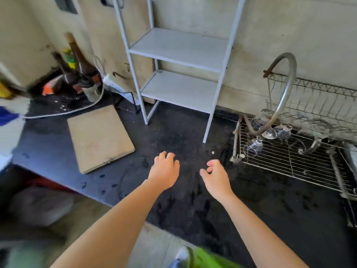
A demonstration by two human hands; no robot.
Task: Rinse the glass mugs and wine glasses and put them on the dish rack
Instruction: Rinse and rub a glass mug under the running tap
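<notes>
My left hand (pixel 164 171) and my right hand (pixel 214 176) hover side by side over the wet black counter (pixel 179 136), both holding nothing, fingers loosely curled. To the right stands the wire dish rack (pixel 286 163). A wine glass (pixel 253 147) lies on its side at the rack's left end, and more clear glassware (pixel 272 130) lies behind it, blurred among the wires. My right hand is a short way left of the rack's near corner. No glass mug shows plainly.
A curved metal faucet (pixel 286 89) arches over the rack. A white two-shelf stand (pixel 179 78) sits at the back of the counter. A wooden cutting board (pixel 98 138) lies left, with bottles (pixel 81 62) and a white cable (pixel 58 113) behind it.
</notes>
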